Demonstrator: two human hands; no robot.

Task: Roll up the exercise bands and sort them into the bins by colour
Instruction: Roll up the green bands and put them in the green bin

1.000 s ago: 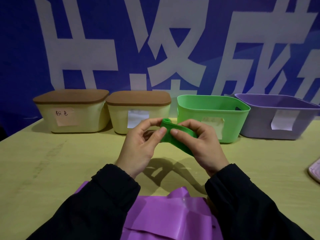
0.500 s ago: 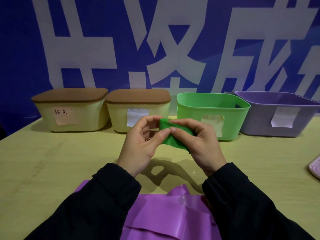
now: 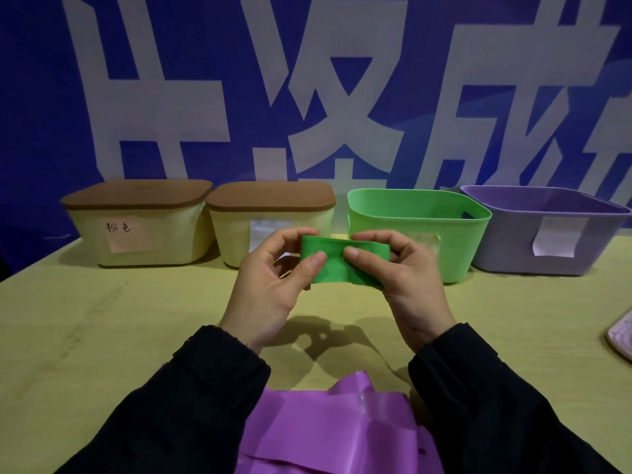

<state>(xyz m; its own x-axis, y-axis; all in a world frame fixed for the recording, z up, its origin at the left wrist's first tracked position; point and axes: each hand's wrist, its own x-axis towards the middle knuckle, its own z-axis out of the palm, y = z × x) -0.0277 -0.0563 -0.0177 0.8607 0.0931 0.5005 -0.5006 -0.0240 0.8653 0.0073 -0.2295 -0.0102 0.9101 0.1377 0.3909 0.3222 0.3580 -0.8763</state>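
A rolled green exercise band is held level above the table between both hands. My left hand grips its left end, thumb pressed on the front. My right hand grips its right end, thumb on the front too. Behind the band stands an open green bin, with an open purple bin to its right. A loose purple band lies crumpled on the table near my sleeves.
Two cream bins with brown lids stand at the back left, one with a pink label, the other with a white label. A pale pink object lies at the table's right edge. A blue banner forms the backdrop.
The green band has turned from a tilted position to level, and my hands have moved slightly apart along it, with its flat face now towards me.
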